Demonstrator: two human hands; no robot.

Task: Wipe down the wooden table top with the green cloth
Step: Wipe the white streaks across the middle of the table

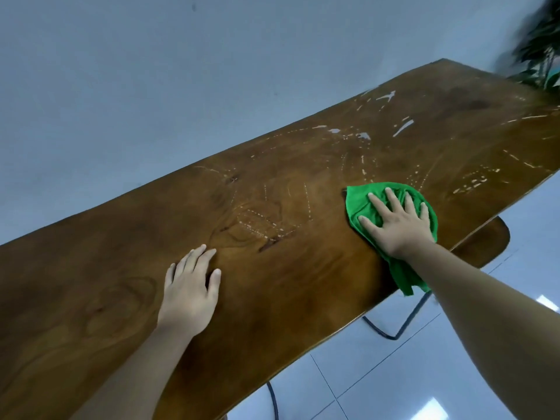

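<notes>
Head view is showing the wooden table top (pixel 272 298) running diagonally from the lower left of the frame to the upper right. Its far edge is lying against a plain grey wall (pixel 181 71), and its near edge is crossing from bottom centre to the right side above white floor tiles (pixel 378 374). Bare wood is stretching openly to the left of and beyond the green cloth (pixel 359 201). The cloth is sitting right of centre, close to the near edge, with one crumpled tail hanging over that edge. The right hand (pixel 397 225) is pressing flat on it, fingers spread and straight. The left hand (pixel 189 295) is resting flat on bare wood at lower centre, fingers extended, well apart from the cloth. Pale streaks and dotted marks (pixel 400 128) are showing on the wood beyond the cloth. Blurred plant leaves (pixel 539 56) are filling the upper right corner.
</notes>
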